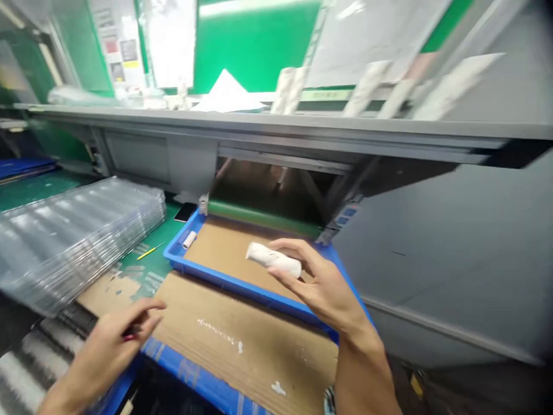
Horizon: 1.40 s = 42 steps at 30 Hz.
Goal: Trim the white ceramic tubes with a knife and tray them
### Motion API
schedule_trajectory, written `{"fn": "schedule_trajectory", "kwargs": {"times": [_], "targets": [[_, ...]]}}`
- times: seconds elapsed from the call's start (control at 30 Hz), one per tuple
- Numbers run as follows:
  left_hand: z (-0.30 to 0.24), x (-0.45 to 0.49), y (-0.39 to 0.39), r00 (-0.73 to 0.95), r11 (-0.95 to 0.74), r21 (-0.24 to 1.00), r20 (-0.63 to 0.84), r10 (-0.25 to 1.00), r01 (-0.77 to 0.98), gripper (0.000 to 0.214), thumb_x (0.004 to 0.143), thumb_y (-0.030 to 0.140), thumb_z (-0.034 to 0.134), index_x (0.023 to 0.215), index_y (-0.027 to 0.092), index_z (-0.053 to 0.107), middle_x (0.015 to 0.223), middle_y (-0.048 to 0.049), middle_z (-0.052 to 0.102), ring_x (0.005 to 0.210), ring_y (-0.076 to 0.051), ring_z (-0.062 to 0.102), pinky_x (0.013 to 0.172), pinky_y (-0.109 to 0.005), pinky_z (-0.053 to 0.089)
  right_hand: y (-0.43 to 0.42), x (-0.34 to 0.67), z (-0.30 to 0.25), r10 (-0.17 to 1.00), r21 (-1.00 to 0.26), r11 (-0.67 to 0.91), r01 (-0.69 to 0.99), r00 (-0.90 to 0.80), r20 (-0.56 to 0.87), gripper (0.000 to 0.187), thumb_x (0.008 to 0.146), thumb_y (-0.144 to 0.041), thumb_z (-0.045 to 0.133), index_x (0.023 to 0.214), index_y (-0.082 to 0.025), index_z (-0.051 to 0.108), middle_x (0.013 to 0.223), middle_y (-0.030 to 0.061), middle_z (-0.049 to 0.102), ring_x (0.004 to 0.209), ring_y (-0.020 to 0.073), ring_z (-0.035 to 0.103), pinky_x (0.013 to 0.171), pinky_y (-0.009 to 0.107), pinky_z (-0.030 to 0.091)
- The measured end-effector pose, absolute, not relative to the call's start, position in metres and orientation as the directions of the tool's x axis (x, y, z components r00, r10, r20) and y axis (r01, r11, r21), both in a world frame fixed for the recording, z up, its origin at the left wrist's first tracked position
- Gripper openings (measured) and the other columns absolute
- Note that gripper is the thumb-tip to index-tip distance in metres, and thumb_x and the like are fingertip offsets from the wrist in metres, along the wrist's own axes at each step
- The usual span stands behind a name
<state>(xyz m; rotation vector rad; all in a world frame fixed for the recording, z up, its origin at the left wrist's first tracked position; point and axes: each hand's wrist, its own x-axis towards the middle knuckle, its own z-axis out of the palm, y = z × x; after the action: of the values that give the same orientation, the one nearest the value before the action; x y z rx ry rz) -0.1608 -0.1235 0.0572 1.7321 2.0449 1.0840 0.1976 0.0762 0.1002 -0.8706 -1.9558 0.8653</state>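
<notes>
My right hand (317,279) grips a short white cylinder (273,259) between thumb and fingers, above a shallow blue tray (242,293). The cylinder lies nearly level and has faint dark marks on its side; its exact kind I cannot make out. In the tray's far left corner rests a similar small whitish cylinder (189,240). My left hand (123,337) hovers at the left end of a cardboard sheet (242,340), its fingers curled in. A bit of something dark and reddish shows inside that hand, mostly hidden by the fingers.
Stacked clear plastic trays (82,230) stand at the left, with a yellow pen-like tool (150,251) and a black phone (185,212) nearby. A green conveyor end (263,216) meets the tray's back. Overhead runs a grey shelf (259,124) bearing more white cylinders.
</notes>
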Motion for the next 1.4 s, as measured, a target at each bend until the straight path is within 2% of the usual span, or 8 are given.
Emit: {"fn": "schedule_trajectory", "kwargs": {"times": [0.07, 0.17, 0.27, 0.43, 0.7, 0.83, 1.0, 1.4], "targets": [[0.09, -0.113, -0.062, -0.003, -0.193, 0.69, 0.272, 0.962, 0.698, 0.032, 0.101, 0.047, 0.067, 0.128, 0.032, 0.079, 0.068, 0.005, 0.069, 0.058, -0.015, 0.06, 0.061, -0.023, 0.049, 0.077, 0.196, 0.101, 0.832, -0.841, 0.493, 0.224, -0.402, 0.382, 0.047, 0.093, -0.065, 0.08, 0.119, -0.027, 0.074, 0.104, 0.005, 0.079, 0.085, 0.0214, 0.075, 0.068, 0.028, 0.061], [0.127, -0.059, 0.013, 0.208, -0.348, 0.764, 0.279, 0.938, 0.543, 0.054, 0.101, 0.049, 0.07, 0.146, 0.02, 0.067, 0.076, 0.0014, 0.073, 0.064, -0.015, 0.061, 0.065, -0.024, 0.048, 0.075, 0.2, 0.103, 0.83, -0.846, 0.497, 0.191, -0.389, 0.4, 0.041, 0.091, -0.06, 0.084, 0.115, -0.028, 0.075, 0.1, 0.0024, 0.078, 0.077, 0.0173, 0.071, 0.063, 0.026, 0.058], [0.141, -0.026, 0.059, 0.334, -0.417, 0.833, 0.302, 0.893, 0.362, 0.044, 0.101, 0.053, 0.071, 0.123, 0.015, 0.075, 0.076, -0.0024, 0.074, 0.068, -0.016, 0.064, 0.063, -0.024, 0.046, 0.074, 0.21, 0.107, 0.834, -0.845, 0.513, 0.151, -0.321, 0.449, 0.038, 0.09, -0.055, 0.087, 0.115, -0.027, 0.077, 0.1, 0.0014, 0.079, 0.077, 0.0158, 0.071, 0.064, 0.024, 0.057], [0.134, -0.004, 0.083, 0.301, -0.464, 0.865, 0.399, 0.866, 0.19, 0.04, 0.098, 0.052, 0.078, 0.115, 0.016, 0.076, 0.079, -0.0031, 0.075, 0.069, -0.015, 0.067, 0.062, -0.022, 0.048, 0.079, 0.224, 0.118, 0.884, -0.907, 0.422, -0.007, -0.22, 0.413, 0.042, 0.09, -0.055, 0.088, 0.114, -0.022, 0.078, 0.089, 0.0018, 0.08, 0.069, 0.0143, 0.071, 0.062, 0.023, 0.061], [0.121, -0.009, 0.084, 0.251, -0.45, 0.876, 0.402, 0.881, 0.175, 0.037, 0.095, 0.048, 0.084, 0.119, 0.02, 0.081, 0.087, -0.0036, 0.077, 0.069, -0.013, 0.065, 0.063, -0.02, 0.051, 0.08, 0.225, 0.12, 0.874, -0.895, 0.446, 0.008, -0.217, 0.434, 0.04, 0.089, -0.056, 0.09, 0.114, -0.025, 0.082, 0.084, -0.0002, 0.081, 0.068, 0.016, 0.076, 0.069, 0.026, 0.067], [0.122, -0.012, 0.084, 0.241, -0.509, 0.834, 0.46, 0.854, 0.213, 0.033, 0.094, 0.046, 0.084, 0.118, 0.023, 0.083, 0.102, -0.0062, 0.081, 0.067, -0.012, 0.059, 0.059, -0.02, 0.047, 0.08, 0.224, 0.117, 0.864, -0.877, 0.478, 0.046, -0.203, 0.46, 0.038, 0.091, -0.055, 0.088, 0.118, -0.028, 0.084, 0.091, 0.0008, 0.085, 0.08, 0.0187, 0.081, 0.08, 0.027, 0.068], [0.125, -0.015, 0.085, 0.258, -0.558, 0.793, 0.501, 0.826, 0.245, 0.031, 0.096, 0.046, 0.083, 0.117, 0.024, 0.085, 0.101, -0.0062, 0.083, 0.065, -0.012, 0.058, 0.057, -0.02, 0.046, 0.078, 0.221, 0.115, 0.862, -0.871, 0.488, 0.046, -0.181, 0.473, 0.041, 0.091, -0.054, 0.088, 0.124, -0.03, 0.084, 0.108, 0.0024, 0.087, 0.093, 0.0204, 0.083, 0.089, 0.028, 0.069], [0.129, -0.02, 0.079, 0.261, -0.615, 0.742, 0.558, 0.787, 0.268, 0.035, 0.096, 0.052, 0.082, 0.116, 0.023, 0.087, 0.097, -0.0084, 0.083, 0.066, -0.016, 0.064, 0.054, -0.023, 0.046, 0.072, 0.22, 0.113, 0.867, -0.879, 0.475, 0.034, -0.186, 0.462, 0.04, 0.094, -0.051, 0.085, 0.128, -0.029, 0.082, 0.113, 0.0048, 0.086, 0.1, 0.023, 0.084, 0.094, 0.031, 0.07]]}}
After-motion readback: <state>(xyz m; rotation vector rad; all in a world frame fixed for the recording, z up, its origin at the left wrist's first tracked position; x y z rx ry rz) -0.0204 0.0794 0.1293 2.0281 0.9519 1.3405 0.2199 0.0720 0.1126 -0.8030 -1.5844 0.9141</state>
